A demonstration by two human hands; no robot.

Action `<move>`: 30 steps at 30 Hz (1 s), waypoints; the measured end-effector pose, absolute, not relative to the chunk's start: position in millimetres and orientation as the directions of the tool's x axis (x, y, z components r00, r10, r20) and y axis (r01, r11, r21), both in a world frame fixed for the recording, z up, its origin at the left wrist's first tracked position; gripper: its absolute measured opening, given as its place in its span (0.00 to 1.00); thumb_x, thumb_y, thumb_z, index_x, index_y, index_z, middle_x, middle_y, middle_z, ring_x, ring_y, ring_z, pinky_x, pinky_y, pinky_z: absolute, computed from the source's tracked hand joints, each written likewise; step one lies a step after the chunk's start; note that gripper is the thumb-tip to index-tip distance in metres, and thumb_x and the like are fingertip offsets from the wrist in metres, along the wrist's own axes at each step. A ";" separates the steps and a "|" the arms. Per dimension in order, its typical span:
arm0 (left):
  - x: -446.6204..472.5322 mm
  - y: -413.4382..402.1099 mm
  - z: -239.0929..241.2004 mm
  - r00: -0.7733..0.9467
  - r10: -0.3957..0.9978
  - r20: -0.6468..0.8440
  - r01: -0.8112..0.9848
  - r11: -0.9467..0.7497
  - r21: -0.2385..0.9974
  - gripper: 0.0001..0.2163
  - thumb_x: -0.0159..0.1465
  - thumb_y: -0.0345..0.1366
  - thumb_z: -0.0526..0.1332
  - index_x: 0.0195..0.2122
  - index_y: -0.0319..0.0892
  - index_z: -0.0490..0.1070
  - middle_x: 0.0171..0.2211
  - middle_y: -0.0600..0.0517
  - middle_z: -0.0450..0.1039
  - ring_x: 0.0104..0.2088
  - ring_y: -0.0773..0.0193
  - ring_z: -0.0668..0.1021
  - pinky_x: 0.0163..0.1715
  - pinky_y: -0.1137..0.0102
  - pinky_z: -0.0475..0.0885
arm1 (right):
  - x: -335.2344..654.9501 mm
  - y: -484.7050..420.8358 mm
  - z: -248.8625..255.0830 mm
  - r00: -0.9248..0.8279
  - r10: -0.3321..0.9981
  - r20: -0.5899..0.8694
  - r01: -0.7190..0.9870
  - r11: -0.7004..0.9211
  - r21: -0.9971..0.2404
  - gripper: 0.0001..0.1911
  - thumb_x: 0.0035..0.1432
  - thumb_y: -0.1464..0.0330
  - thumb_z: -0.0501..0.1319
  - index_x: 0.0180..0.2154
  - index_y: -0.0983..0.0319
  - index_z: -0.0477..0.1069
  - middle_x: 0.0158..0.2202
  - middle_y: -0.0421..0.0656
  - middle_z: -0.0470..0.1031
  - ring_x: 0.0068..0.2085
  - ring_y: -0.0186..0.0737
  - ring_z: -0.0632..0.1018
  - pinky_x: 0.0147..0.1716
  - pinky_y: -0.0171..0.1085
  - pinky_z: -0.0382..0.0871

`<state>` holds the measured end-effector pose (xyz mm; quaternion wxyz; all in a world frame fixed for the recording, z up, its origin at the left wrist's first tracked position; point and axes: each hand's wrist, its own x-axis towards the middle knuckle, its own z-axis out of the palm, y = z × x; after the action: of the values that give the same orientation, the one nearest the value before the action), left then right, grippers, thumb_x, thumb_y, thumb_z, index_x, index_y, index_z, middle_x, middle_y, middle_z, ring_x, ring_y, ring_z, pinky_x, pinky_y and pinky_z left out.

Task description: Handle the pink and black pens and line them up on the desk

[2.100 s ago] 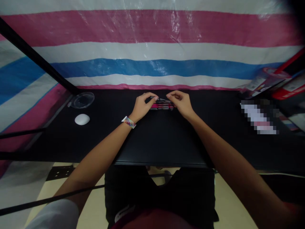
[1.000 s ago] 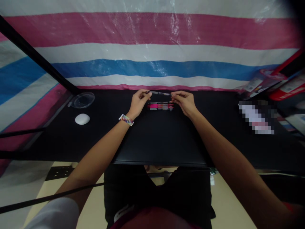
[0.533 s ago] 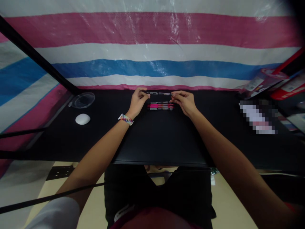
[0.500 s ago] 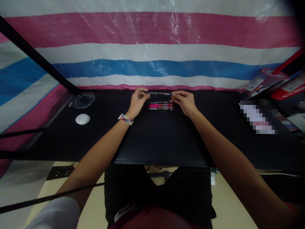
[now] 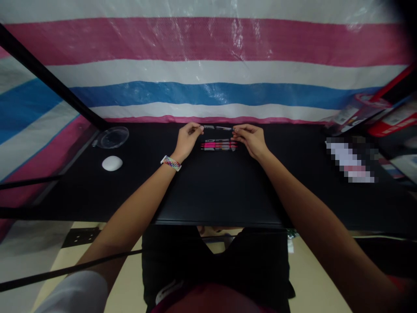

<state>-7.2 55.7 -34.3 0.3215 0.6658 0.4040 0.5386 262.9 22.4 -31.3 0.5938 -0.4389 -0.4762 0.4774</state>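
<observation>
My left hand (image 5: 186, 138) and my right hand (image 5: 250, 138) each pinch one end of a dark pen (image 5: 217, 128), which I hold level just above the black table (image 5: 208, 182) near the striped tarp. Below it, between my hands, a few pink pens (image 5: 219, 145) lie side by side on the table. A coloured band sits on my left wrist.
A clear round lid or dish (image 5: 114, 136) and a white oval object (image 5: 112, 163) lie at the table's left. Red and black boxes (image 5: 387, 114) and a blurred-out item (image 5: 351, 163) are on the right. A black pole (image 5: 48, 78) slants at the left.
The dark pen has been lifted from the row of pens and carried a little farther away toward the tarp, held at both ends. In the last half second almost nothing moved.
</observation>
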 end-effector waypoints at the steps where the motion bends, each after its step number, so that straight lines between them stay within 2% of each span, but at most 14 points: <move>1: -7.0 54.6 -33.0 0.093 0.885 0.456 0.193 -0.465 0.864 0.10 0.70 0.45 0.68 0.34 0.47 0.76 0.33 0.50 0.81 0.38 0.59 0.83 0.47 0.59 0.79 | 262.8 22.6 -31.7 0.094 0.985 0.147 -0.146 0.159 -0.976 0.17 0.49 0.56 0.79 0.38 0.58 0.84 0.34 0.43 0.82 0.37 0.43 0.84 0.50 0.52 0.86; 3: -6.4 52.8 -31.1 0.088 0.890 0.447 0.180 -0.455 0.872 0.09 0.71 0.45 0.68 0.37 0.47 0.77 0.33 0.50 0.81 0.38 0.59 0.84 0.48 0.60 0.79 | 262.5 22.8 -32.3 0.097 0.984 0.150 -0.142 0.162 -0.976 0.18 0.48 0.56 0.79 0.38 0.58 0.84 0.34 0.43 0.82 0.37 0.43 0.84 0.50 0.51 0.86; 6: -5.5 52.5 -30.9 0.088 0.899 0.429 0.152 -0.438 0.886 0.06 0.69 0.39 0.71 0.43 0.47 0.78 0.33 0.52 0.81 0.39 0.60 0.85 0.47 0.62 0.79 | 262.3 23.2 -32.9 0.096 0.984 0.152 -0.148 0.165 -0.975 0.18 0.48 0.56 0.80 0.37 0.58 0.84 0.33 0.43 0.82 0.37 0.43 0.84 0.49 0.50 0.86; 10: -4.5 52.9 -31.3 0.099 0.893 0.440 0.164 -0.451 0.878 0.03 0.70 0.37 0.69 0.39 0.46 0.79 0.34 0.51 0.82 0.38 0.61 0.84 0.46 0.62 0.79 | 262.6 23.3 -32.6 0.102 0.984 0.148 -0.175 0.164 -0.971 0.16 0.48 0.57 0.81 0.36 0.58 0.84 0.33 0.43 0.82 0.35 0.42 0.84 0.47 0.49 0.87; 15: -4.3 52.1 -30.2 0.098 0.885 0.456 0.202 -0.466 0.861 0.11 0.72 0.44 0.68 0.34 0.46 0.78 0.32 0.50 0.82 0.35 0.61 0.82 0.44 0.61 0.79 | 263.4 23.0 -31.4 0.095 0.983 0.157 -0.194 0.173 -0.966 0.16 0.49 0.57 0.81 0.36 0.58 0.84 0.32 0.42 0.82 0.36 0.42 0.84 0.49 0.50 0.87; 19: -4.5 53.5 -32.6 0.114 0.899 0.422 0.140 -0.435 0.889 0.04 0.69 0.38 0.70 0.39 0.47 0.78 0.34 0.50 0.83 0.38 0.60 0.85 0.47 0.60 0.81 | 263.5 23.9 -33.0 0.100 0.981 0.169 -0.204 0.186 -0.961 0.15 0.49 0.60 0.81 0.36 0.58 0.84 0.33 0.43 0.82 0.36 0.41 0.84 0.49 0.50 0.87; 23: -4.1 53.1 -32.9 0.125 0.904 0.409 0.084 -0.420 0.903 0.03 0.68 0.36 0.70 0.41 0.46 0.78 0.36 0.49 0.84 0.41 0.60 0.85 0.50 0.60 0.81 | 263.1 24.5 -35.1 0.107 0.978 0.179 -0.202 0.197 -0.959 0.15 0.48 0.61 0.81 0.38 0.59 0.84 0.34 0.43 0.82 0.36 0.42 0.85 0.51 0.51 0.87; 30: -5.6 50.1 -28.1 0.105 0.890 0.443 0.127 -0.454 0.882 0.19 0.74 0.45 0.66 0.26 0.44 0.74 0.26 0.52 0.76 0.30 0.65 0.77 0.39 0.67 0.76 | 264.2 25.4 -36.0 0.105 0.976 0.190 -0.163 0.206 -0.965 0.14 0.50 0.60 0.79 0.37 0.58 0.83 0.34 0.43 0.81 0.37 0.43 0.84 0.52 0.52 0.86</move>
<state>-5.6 50.1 -28.1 0.3499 0.6557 0.3879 0.5452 264.2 25.4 -36.0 0.6106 -0.4240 -0.4796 0.4662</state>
